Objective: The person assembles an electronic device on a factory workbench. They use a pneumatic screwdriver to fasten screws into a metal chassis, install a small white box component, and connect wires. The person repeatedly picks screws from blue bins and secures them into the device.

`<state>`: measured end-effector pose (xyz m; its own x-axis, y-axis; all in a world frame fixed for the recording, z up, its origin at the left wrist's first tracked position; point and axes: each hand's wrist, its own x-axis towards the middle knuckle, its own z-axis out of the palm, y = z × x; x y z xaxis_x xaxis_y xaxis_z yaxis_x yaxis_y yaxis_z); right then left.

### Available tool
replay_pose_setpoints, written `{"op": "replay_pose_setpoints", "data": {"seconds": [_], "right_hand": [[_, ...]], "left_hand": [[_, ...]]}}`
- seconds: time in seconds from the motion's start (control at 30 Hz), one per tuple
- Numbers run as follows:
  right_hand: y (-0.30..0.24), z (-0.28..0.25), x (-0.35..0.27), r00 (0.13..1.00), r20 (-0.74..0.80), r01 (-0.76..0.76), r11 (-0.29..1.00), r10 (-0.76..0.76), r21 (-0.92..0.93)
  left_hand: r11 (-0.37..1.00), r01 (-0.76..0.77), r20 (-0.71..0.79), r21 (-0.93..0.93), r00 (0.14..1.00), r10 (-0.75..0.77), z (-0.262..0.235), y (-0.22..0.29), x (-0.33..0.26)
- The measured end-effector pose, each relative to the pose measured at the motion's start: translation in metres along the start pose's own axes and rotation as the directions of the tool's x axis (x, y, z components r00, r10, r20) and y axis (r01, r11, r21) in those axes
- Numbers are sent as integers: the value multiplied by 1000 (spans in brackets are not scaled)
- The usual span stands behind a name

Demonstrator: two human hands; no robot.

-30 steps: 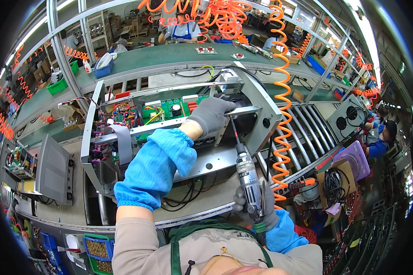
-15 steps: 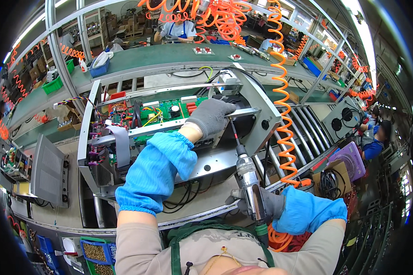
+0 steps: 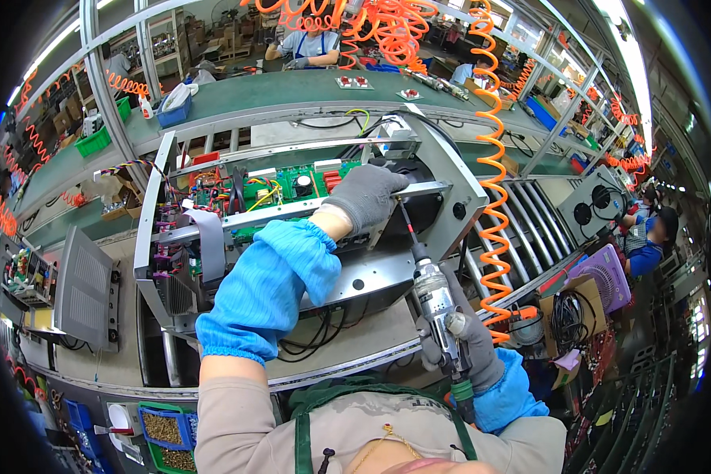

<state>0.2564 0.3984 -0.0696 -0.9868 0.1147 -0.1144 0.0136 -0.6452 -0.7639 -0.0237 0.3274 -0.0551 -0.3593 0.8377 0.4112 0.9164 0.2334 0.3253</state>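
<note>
Now clasping driver (image 3: 436, 296) in right hand (image 3: 477, 340), curling left hand (image 3: 363, 197) over chassis rail (image 3: 284, 211) (cannot confirm grip); keep bit (image 3: 409, 227) square.

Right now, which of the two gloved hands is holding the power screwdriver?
The right hand, wrapped around the power screwdriver; the left hand instead lies on the metal bar.

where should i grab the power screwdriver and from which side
Probably around the metal body of the screwdriver, from the person's right, as the right hand does. The body is long, roughly round and tilted, its thin bit pointing toward the metal bar, so gripping there should keep the fingers off the bit.
</note>
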Motion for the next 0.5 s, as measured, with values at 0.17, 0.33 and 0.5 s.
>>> {"op": "replay_pose_setpoints", "data": {"seconds": [0.17,0.33,0.5], "right_hand": [[0,2,2,999,-26,-19,1000,19,-2],[2,-5,1,999,-24,-20,996,22,82],[0,1,0,999,-41,-2,1000,2,19]], "left_hand": [[999,28,18,27,999,-29,-2,0,0],[1000,6,1,6,1000,-6,0,-3,2],[995,87,0,-42,996,-87,-9,6,3]]}}
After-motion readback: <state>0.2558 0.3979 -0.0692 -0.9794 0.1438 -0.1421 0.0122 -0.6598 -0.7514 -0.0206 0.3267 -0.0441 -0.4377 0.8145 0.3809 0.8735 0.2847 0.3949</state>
